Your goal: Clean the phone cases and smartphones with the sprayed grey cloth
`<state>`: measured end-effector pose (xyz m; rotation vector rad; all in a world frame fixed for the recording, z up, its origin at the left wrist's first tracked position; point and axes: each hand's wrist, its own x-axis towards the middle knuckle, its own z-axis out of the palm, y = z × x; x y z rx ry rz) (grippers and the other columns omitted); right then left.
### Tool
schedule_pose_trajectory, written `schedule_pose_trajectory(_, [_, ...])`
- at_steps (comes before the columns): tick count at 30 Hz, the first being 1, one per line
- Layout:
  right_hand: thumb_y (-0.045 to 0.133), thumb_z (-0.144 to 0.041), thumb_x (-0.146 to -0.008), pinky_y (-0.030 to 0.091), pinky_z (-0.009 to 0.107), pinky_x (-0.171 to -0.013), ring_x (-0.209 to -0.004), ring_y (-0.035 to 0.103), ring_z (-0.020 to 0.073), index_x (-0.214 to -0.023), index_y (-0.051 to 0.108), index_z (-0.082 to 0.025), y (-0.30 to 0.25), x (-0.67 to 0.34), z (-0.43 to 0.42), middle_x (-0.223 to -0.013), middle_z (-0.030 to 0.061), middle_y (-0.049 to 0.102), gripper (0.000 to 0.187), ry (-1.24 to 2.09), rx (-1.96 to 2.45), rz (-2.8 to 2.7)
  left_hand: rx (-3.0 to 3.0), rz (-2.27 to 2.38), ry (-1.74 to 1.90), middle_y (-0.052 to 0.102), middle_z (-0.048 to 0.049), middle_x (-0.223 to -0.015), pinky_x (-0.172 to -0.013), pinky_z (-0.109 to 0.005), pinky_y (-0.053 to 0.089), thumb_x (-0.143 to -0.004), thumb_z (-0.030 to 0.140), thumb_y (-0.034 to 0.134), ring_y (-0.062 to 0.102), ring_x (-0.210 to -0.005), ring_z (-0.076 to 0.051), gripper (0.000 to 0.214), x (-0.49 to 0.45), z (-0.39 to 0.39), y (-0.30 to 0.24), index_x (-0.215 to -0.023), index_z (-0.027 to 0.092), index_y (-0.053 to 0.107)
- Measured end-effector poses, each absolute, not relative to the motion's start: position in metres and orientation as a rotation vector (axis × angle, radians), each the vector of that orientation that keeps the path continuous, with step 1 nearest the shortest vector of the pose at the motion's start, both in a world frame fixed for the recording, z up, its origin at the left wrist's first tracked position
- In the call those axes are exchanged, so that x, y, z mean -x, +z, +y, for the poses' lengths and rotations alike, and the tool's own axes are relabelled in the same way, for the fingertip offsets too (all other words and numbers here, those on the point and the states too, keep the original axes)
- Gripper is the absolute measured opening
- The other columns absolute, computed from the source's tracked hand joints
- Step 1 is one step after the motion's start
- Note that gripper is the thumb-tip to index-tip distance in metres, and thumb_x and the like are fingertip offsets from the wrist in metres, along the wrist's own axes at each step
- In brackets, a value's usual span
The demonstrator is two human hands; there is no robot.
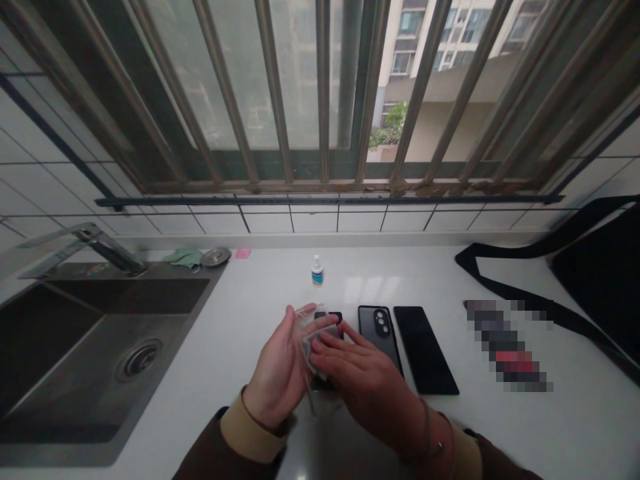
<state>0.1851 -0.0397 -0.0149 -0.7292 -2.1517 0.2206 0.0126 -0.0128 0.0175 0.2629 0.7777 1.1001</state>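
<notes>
My left hand (283, 367) grips a clear, see-through phone case (303, 313) by its side, palm turned inward. With its fingers pressed together, my right hand (367, 377) holds a small light grey cloth (313, 343) flat against the case. A dark flat object (323, 385) lies on the counter beneath both hands, mostly hidden by them. Just right of my right hand is a black phone case (370, 323) with a camera cut-out. Beside that lies a black phone-shaped slab (425, 350). Behind the hands stands a small white spray bottle (317, 272) with a blue label.
A steel sink (107, 430) with a tap (107, 247) takes up the left side. At its back edge are a green cloth (184, 258), a metal drain lid (216, 257) and a pink piece (243, 253). A black bag (600, 267) with a strap lies right, near a blurred patch.
</notes>
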Motion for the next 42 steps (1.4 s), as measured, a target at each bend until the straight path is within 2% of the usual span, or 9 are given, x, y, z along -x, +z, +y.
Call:
schedule_pose_trajectory(6, [0.051,-0.006,-0.107,0.031,0.044,-0.134,-0.138,0.067,0.016,-0.131,0.07,-0.02,-0.011,-0.188,-0.04,-0.136,0.0026,0.079,0.034,0.211,0.57,-2.295,-0.223,0.839,1.27,0.075,-0.0169,-0.113,-0.082,-0.042,0.062,-0.114,0.052,0.036,0.078,-0.093,-0.027,0.048,-0.001,-0.003,0.024,-0.146,0.02,0.051])
schedule_pose_trajectory(10, [0.05,-0.003,-0.106,0.038,0.046,-0.131,-0.137,0.068,0.0187,-0.135,0.07,-0.018,-0.016,-0.188,-0.038,-0.139,0.0077,0.077,0.038,0.125,0.689,-2.228,-0.238,0.779,1.114,0.074,-0.0157,-0.113,-0.08,-0.033,0.058,-0.113,0.057,0.039,0.075,-0.09,-0.023,0.057,-0.01,-0.01,0.018,-0.151,0.018,0.054])
schedule_pose_trajectory(16, [0.052,-0.001,-0.102,0.047,0.057,-0.125,-0.138,0.067,0.0254,-0.149,0.064,-0.021,-0.025,-0.192,-0.034,-0.146,0.0117,0.072,0.052,0.098,0.973,-2.037,-0.4,0.573,0.827,0.07,-0.0176,-0.139,-0.101,-0.041,0.053,-0.111,0.064,0.041,0.066,-0.126,-0.029,0.062,-0.032,-0.026,-0.005,-0.145,0.018,0.064])
schedule_pose_trajectory(21, [0.048,0.0,-0.103,0.052,0.05,-0.122,-0.139,0.067,0.0239,-0.148,0.065,-0.019,-0.023,-0.193,-0.033,-0.146,0.0121,0.072,0.052,0.111,0.931,-2.016,-0.453,0.524,0.808,0.07,-0.0171,-0.14,-0.113,-0.048,0.048,-0.109,0.069,0.039,0.059,-0.139,-0.032,0.065,-0.038,-0.03,-0.014,-0.141,0.021,0.068])
schedule_pose_trajectory(24, [0.05,0.0,-0.103,0.052,0.045,-0.122,-0.14,0.065,0.0225,-0.144,0.068,-0.018,-0.019,-0.189,-0.036,-0.144,0.0111,0.073,0.048,0.164,0.818,-2.071,-0.349,0.604,0.897,0.075,-0.0173,-0.129,-0.117,-0.042,0.046,-0.11,0.065,0.043,0.066,-0.13,-0.028,0.062,-0.034,-0.027,-0.007,-0.138,0.017,0.07])
schedule_pose_trajectory(28, [0.052,-0.004,-0.106,0.049,0.039,-0.125,-0.139,0.066,0.0185,-0.135,0.072,-0.02,-0.013,-0.183,-0.042,-0.141,0.0071,0.076,0.039,0.268,0.63,-2.181,-0.28,0.757,1.026,0.076,-0.0187,-0.121,-0.098,-0.04,0.058,-0.111,0.059,0.043,0.075,-0.1,-0.025,0.062,-0.022,-0.015,0.005,-0.15,0.013,0.06])
schedule_pose_trajectory(30, [0.053,-0.006,-0.107,0.048,0.035,-0.125,-0.138,0.067,0.017,-0.133,0.072,-0.018,-0.01,-0.181,-0.045,-0.139,0.0061,0.077,0.034,0.324,0.523,-2.241,-0.252,0.773,1.114,0.075,-0.0185,-0.122,-0.092,-0.041,0.062,-0.113,0.056,0.038,0.076,-0.095,-0.024,0.061,-0.014,-0.007,0.009,-0.157,0.016,0.052])
schedule_pose_trajectory(36, [0.055,-0.012,-0.109,0.042,0.04,-0.128,-0.135,0.069,0.0149,-0.137,0.069,-0.022,-0.012,-0.182,-0.044,-0.139,0.0044,0.077,0.033,0.294,0.535,-2.255,-0.255,0.742,1.339,0.072,-0.0198,-0.13,-0.098,-0.05,0.061,-0.113,0.054,0.038,0.077,-0.105,-0.027,0.058,-0.003,0.0,0.016,-0.165,0.029,0.039])
schedule_pose_trajectory(42, [0.051,-0.002,-0.106,0.033,0.051,-0.133,-0.14,0.065,0.0205,-0.143,0.067,-0.02,-0.021,-0.186,-0.038,-0.143,0.008,0.074,0.045,0.085,0.772,-2.134,-0.3,0.663,1.066,0.073,-0.0181,-0.131,-0.095,-0.041,0.059,-0.11,0.058,0.047,0.075,-0.112,-0.028,0.059,-0.022,-0.019,0.017,-0.16,0.025,0.048])
